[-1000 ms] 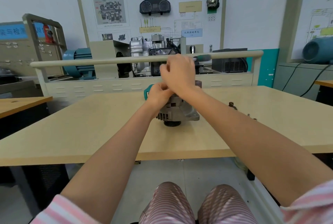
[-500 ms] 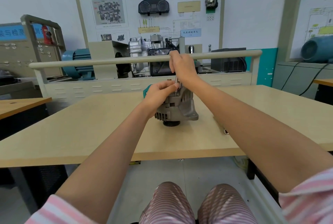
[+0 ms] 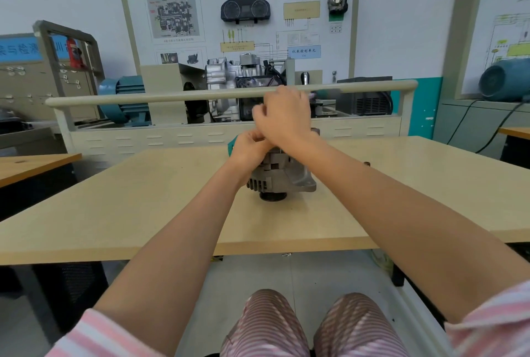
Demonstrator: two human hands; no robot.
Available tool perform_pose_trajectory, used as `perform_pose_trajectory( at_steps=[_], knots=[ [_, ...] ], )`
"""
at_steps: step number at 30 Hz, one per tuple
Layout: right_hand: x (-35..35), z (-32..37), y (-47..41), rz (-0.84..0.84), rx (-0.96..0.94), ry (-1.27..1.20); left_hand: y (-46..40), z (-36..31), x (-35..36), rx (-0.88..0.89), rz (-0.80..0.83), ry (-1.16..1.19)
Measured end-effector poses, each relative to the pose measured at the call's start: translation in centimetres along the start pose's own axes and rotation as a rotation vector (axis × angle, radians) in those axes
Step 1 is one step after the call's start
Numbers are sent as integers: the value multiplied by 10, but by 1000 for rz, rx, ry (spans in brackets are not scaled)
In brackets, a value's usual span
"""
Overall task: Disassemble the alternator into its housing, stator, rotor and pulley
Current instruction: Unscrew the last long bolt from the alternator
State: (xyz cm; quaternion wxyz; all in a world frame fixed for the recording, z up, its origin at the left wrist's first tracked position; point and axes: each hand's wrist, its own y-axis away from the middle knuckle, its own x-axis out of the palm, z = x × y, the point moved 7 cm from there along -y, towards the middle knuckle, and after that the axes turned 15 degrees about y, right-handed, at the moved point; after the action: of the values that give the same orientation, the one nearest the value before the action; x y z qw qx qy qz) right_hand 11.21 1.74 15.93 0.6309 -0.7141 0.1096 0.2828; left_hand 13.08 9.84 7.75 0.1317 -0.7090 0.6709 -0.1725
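Observation:
The grey alternator (image 3: 282, 177) stands on the wooden table (image 3: 143, 207) with its dark pulley (image 3: 272, 196) underneath. My left hand (image 3: 249, 147) sits on its top left edge with the fingers curled against the housing. Just above, my right hand (image 3: 284, 118) is closed into a fist over the top of the alternator, round a tool. A teal handle end (image 3: 318, 94) shows to the right of that hand. The tool's shaft and the alternator's top face are hidden by both hands.
A teal object (image 3: 231, 145) lies behind my left hand. A small dark part (image 3: 366, 163) is on the table right of my right forearm. A training bench with a rail (image 3: 172, 97) stands behind the table, and another table (image 3: 34, 163) at the left.
My right hand dropped back over the alternator's top, hiding the thin metal shaft seen half a second ago. My left hand stays on the housing. The alternator has not moved.

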Motion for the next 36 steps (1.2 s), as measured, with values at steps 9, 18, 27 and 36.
perform_pose_trajectory(
  at_steps=[9,18,27,36],
  knots=[
    [-6,-1,-1,-46,91,-114,1,-1,0,20,20,-23],
    [17,-19,-11,258,338,-1278,0,2,2,-40,76,10],
    [0,0,5,-63,88,50,-1,0,-2,7,-21,-31],
    [-5,3,2,-96,142,-405,-1,-1,-2,30,18,-24]
  ],
)
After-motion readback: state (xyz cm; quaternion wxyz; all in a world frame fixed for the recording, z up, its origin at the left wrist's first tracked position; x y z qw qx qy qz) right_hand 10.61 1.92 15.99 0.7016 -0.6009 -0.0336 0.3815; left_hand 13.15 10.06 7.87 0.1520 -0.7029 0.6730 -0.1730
